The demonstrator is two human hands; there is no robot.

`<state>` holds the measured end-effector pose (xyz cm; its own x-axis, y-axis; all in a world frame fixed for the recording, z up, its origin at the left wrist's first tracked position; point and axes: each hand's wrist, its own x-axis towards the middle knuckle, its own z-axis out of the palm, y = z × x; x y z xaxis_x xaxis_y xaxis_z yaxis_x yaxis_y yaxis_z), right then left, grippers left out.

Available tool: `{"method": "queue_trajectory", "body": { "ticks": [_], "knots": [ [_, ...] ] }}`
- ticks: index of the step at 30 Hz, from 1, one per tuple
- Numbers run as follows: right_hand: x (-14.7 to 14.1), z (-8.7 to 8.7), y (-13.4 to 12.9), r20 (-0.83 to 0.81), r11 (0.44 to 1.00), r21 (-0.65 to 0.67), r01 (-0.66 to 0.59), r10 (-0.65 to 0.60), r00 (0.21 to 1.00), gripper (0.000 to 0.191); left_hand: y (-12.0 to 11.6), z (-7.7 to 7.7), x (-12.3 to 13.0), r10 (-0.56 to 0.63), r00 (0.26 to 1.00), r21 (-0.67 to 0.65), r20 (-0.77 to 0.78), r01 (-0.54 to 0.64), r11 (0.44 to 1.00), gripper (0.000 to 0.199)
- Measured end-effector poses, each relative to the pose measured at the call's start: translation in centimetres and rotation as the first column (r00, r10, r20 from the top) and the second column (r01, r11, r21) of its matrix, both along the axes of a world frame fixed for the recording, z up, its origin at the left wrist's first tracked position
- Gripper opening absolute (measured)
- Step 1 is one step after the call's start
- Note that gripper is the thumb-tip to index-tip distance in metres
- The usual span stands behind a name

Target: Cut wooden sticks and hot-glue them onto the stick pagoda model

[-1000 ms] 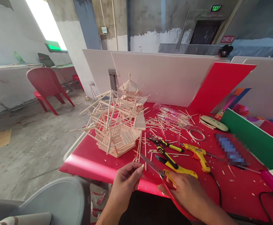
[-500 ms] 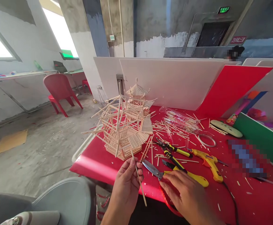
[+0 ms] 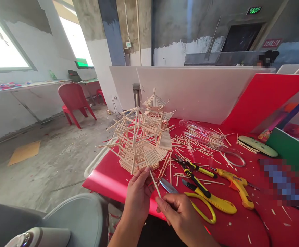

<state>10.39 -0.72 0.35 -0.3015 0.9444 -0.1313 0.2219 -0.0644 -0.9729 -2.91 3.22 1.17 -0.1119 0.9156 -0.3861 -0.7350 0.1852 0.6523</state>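
A thin wooden stick [image 3: 154, 182] slants between my two hands in front of the stick model. My left hand [image 3: 139, 192] pinches its upper end, close to the base of the model [image 3: 136, 144]. The lower end is between the thumb and fingers of my right hand [image 3: 176, 212]. Just right of the hands lie scissors with yellow handles [image 3: 213, 216], their blades partly behind the stick and fingers. A smaller finished-looking stick tower [image 3: 154, 103] with a pointed roof stands behind the model.
On the red table [image 3: 108, 181] lie pliers [image 3: 197, 180], a yellow cutter [image 3: 221, 202], a glue gun [image 3: 238, 185], loose sticks and a plastic bag of sticks [image 3: 203, 135]. A grey round stool [image 3: 74, 219] stands lower left. A person's head shows behind the boards.
My right hand has left the scissors and taken the stick's lower end. The scissors' yellow handles now show. The whole view has shifted slightly, with things appearing further right.
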Motion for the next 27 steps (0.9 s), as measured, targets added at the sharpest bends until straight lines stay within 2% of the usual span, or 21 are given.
{"method": "queue_trajectory", "body": {
  "ticks": [10,16,27],
  "knots": [
    [-0.3,-0.2,0.6,-0.070,0.998,-0.062,0.007,-0.011,0.997,0.058,0.7,0.2,-0.1,0.017,0.996,0.002,-0.091,-0.017,1.000,0.030],
    [-0.3,-0.4,0.8,-0.087,0.996,-0.079,0.030,-0.037,0.996,0.058,0.9,-0.1,-0.1,-0.014,0.993,0.040,-0.121,0.019,0.999,0.029],
    [-0.3,-0.7,1.1,-0.106,0.995,-0.091,0.038,-0.048,0.993,0.060,1.0,0.0,-0.2,-0.022,0.982,0.065,-0.189,0.035,0.997,0.019]
  ]
}}
